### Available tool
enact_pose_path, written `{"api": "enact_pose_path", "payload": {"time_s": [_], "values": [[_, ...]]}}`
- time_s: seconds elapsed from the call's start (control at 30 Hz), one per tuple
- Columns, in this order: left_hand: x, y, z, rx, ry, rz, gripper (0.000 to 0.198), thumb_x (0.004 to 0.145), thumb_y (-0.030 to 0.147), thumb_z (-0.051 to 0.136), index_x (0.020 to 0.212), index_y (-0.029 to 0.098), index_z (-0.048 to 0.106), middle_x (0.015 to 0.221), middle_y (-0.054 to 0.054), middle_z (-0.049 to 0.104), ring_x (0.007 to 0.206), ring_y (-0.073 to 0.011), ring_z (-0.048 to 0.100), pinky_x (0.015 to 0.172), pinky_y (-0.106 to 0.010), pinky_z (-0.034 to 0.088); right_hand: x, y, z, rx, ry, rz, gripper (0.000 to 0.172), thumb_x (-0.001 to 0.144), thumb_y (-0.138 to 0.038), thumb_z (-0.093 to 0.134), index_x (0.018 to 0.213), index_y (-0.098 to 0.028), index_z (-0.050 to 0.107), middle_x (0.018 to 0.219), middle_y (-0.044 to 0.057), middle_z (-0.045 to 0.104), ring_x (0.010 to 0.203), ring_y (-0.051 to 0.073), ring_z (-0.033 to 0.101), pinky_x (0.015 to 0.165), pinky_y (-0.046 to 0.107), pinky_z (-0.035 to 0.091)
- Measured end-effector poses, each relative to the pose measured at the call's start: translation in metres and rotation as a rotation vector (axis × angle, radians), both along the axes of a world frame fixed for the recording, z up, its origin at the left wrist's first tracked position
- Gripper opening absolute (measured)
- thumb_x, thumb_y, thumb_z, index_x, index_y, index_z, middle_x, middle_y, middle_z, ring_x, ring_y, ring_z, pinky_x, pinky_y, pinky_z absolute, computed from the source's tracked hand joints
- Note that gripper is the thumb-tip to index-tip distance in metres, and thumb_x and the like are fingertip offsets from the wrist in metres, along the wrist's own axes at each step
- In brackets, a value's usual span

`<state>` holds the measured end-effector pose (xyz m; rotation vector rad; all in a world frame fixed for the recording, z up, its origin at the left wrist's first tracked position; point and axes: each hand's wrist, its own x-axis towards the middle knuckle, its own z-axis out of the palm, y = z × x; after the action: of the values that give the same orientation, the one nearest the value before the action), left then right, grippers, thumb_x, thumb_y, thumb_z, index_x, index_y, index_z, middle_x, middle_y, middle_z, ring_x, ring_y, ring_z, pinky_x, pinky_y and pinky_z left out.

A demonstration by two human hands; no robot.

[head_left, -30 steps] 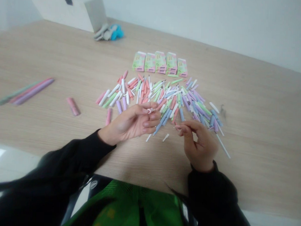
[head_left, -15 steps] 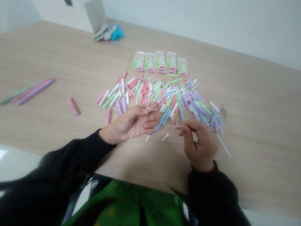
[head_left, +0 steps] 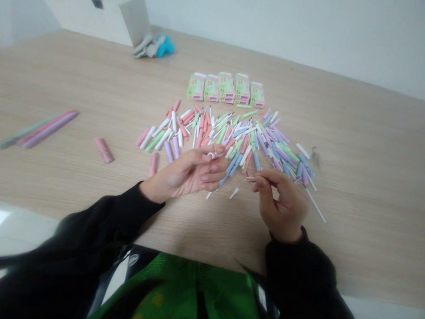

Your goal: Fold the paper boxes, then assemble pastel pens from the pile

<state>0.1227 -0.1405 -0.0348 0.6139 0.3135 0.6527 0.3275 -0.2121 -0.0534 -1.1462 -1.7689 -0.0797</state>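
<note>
My left hand (head_left: 198, 174) is held over the near side of a pile of pastel pen parts, palm turned up. Between its thumb and forefinger is a small pink piece (head_left: 211, 155) with a round open end. To the right, my right hand (head_left: 282, 199) pinches a thin pink part (head_left: 250, 179) between thumb and forefinger, its tip pointing left. The two hands are apart. Caps and barrels in pink, white, green, blue and purple (head_left: 269, 138) lie beyond them. A small white piece (head_left: 234, 193) rests on the table between the hands.
Several small green-and-pink boxes (head_left: 226, 85) stand behind the pile. Long pastel sticks (head_left: 48, 129) and a short pink piece (head_left: 103, 150) lie at the left. At the back left are a white box (head_left: 133, 22) and a grey and blue bundle (head_left: 155, 46).
The small pink piece in my left fingers has turned slightly, so its round end shows more. Both hands are otherwise nearly still.
</note>
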Motion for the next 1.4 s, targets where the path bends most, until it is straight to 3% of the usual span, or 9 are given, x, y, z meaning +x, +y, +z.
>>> {"api": "enact_pose_path", "payload": {"time_s": [0.27,0.53,0.83,1.2,1.4], "values": [[0.001,0.0,-0.001,-0.027,-0.04,0.027,0.01,0.075,0.014,0.069,0.083,0.015,0.063,0.063,0.005,0.039,0.045,-0.005,0.032,0.042,-0.016,0.036,-0.001,-0.001,-0.001,0.0,0.003,-0.011,0.008,0.097,-0.019,0.06,0.091,-0.023,0.064,0.072,-0.002,0.069,0.06,0.012,0.063,0.062,0.025,0.052],[0.005,-0.001,0.0,-0.032,-0.052,0.091,0.014,0.078,0.011,0.061,0.071,0.017,0.051,0.063,0.006,0.033,0.043,-0.0045,0.03,0.041,-0.015,0.032,0.0,0.0,-0.001,-0.008,-0.006,-0.035,0.008,0.096,-0.02,0.061,0.09,-0.023,0.065,0.07,-0.002,0.069,0.059,0.012,0.064,0.061,0.025,0.052],[0.004,0.002,-0.002,0.022,0.083,0.06,0.004,0.08,0.017,0.054,0.077,0.018,0.056,0.058,0.005,0.038,0.039,-0.0064,0.029,0.038,-0.016,0.028,0.002,0.002,0.0,0.014,-0.019,-0.047,0.009,0.096,-0.019,0.06,0.089,-0.022,0.063,0.069,-0.002,0.069,0.057,0.012,0.063,0.059,0.024,0.051],[-0.001,0.007,0.009,-0.065,0.109,0.124,0.031,0.097,0.034,0.042,0.075,0.017,0.055,0.059,0.003,0.037,0.039,-0.0078,0.03,0.038,-0.019,0.035,0.005,0.002,-0.002,-0.027,-0.004,-0.045,0.011,0.099,-0.022,0.057,0.09,-0.022,0.064,0.069,-0.002,0.068,0.058,0.013,0.063,0.059,0.026,0.051],[0.01,0.005,0.011,-0.116,0.151,0.073,0.037,0.102,0.026,0.034,0.071,0.017,0.053,0.059,0.005,0.031,0.038,-0.0057,0.022,0.037,-0.016,0.032,0.005,0.003,-0.007,-0.08,0.017,-0.009,0.012,0.1,-0.022,0.056,0.092,-0.021,0.064,0.078,-0.001,0.074,0.061,0.011,0.066,0.061,0.024,0.051]]}}
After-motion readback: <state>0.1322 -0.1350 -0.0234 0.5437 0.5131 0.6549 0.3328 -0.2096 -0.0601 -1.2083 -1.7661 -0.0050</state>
